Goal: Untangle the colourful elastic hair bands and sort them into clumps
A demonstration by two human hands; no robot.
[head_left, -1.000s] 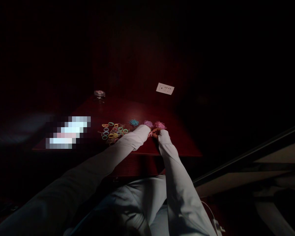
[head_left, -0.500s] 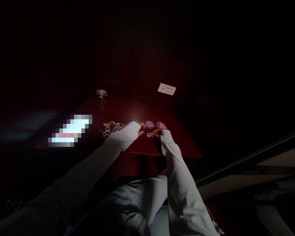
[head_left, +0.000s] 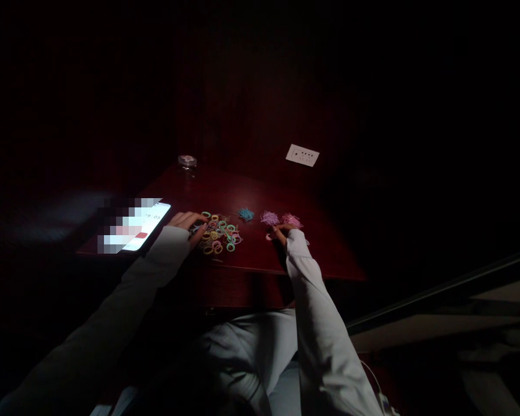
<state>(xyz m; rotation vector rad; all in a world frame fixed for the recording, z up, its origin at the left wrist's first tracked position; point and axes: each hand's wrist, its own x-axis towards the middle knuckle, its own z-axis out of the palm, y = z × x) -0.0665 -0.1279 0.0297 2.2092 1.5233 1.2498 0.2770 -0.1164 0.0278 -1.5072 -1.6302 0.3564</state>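
A pile of small coloured hair ties (head_left: 216,236), green, yellow, pink and blue, lies loosely on the dark red table. My left hand (head_left: 188,222) is at the pile's left edge, fingers stretched out and thumb apart, with nothing visibly held. Further right, my right hand (head_left: 283,232) has its fingers closed together low over the table, at a pink hair tie (head_left: 268,237) partly hidden by the fingertips. Just beyond this hand are separate heaps of thin bands: pink (head_left: 292,220), purple (head_left: 269,218) and blue (head_left: 245,214).
A lit phone (head_left: 149,225), partly pixelated, lies on the left of the table (head_left: 238,190). A small clear round container (head_left: 187,161) stands at the back left. On the wall is a white power socket (head_left: 302,155). The surroundings are very dark.
My left hand has moved left from beside the blue and purple heaps to the hair tie pile, uncovering the blue heap. My right hand stays near the pink heap. The view has shifted slightly.
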